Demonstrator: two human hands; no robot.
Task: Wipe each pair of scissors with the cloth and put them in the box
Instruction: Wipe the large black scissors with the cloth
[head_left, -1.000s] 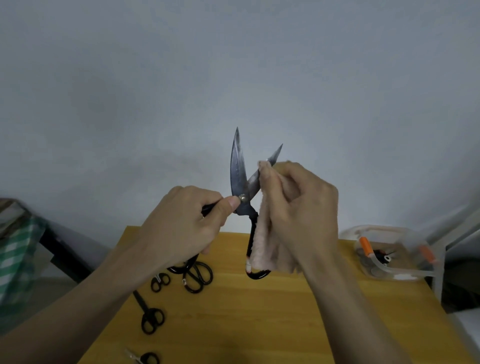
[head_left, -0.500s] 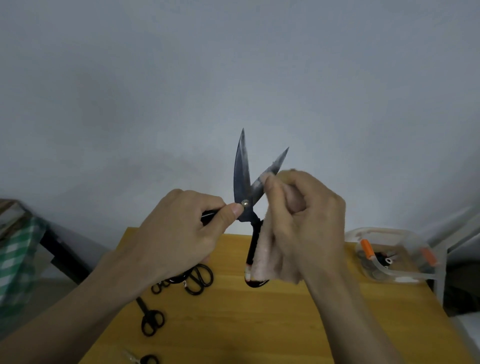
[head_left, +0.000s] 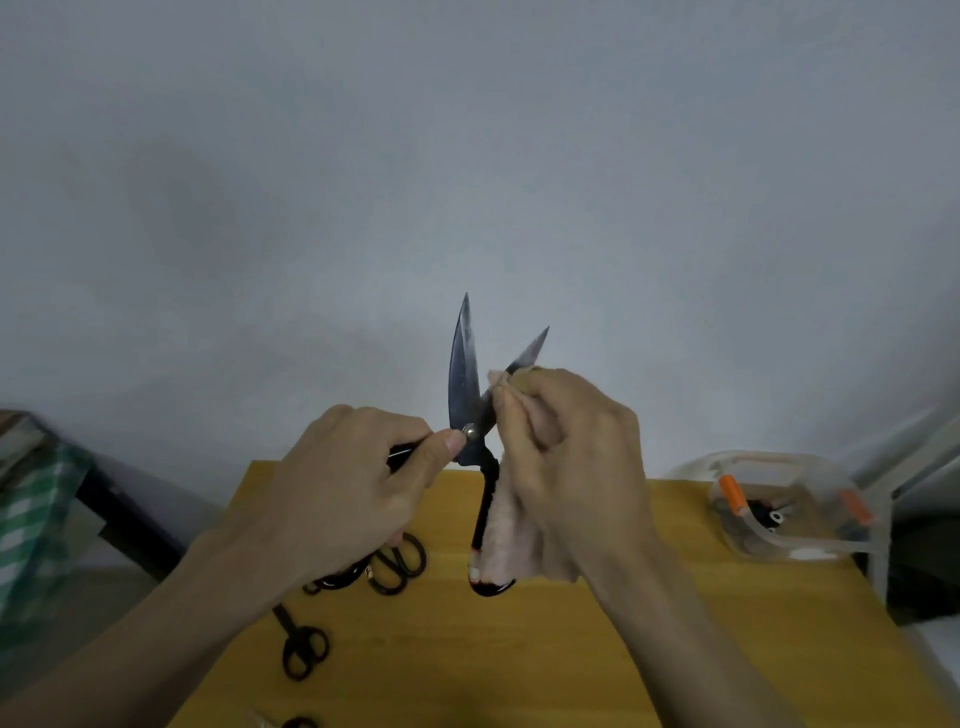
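Large black-handled scissors (head_left: 464, 374) stand upright above the table with their blades spread apart. My left hand (head_left: 343, 493) grips one handle, its thumb by the pivot screw. My right hand (head_left: 566, 457) pinches the pale pink cloth (head_left: 501, 545) around the lower part of the right blade; the cloth hangs down over the other handle. A clear plastic box (head_left: 789, 506) with orange clips sits at the table's far right, with dark items inside.
Black scissors (head_left: 397, 564) lie on the yellow wooden table (head_left: 701, 649) under my left hand, another pair (head_left: 301, 647) nearer the left edge, a third (head_left: 298, 722) at the bottom edge. A green checked cloth (head_left: 31, 519) lies off the table's left.
My right hand with the cloth has slid down the right blade towards the pivot. The scissors stay open in my left hand.
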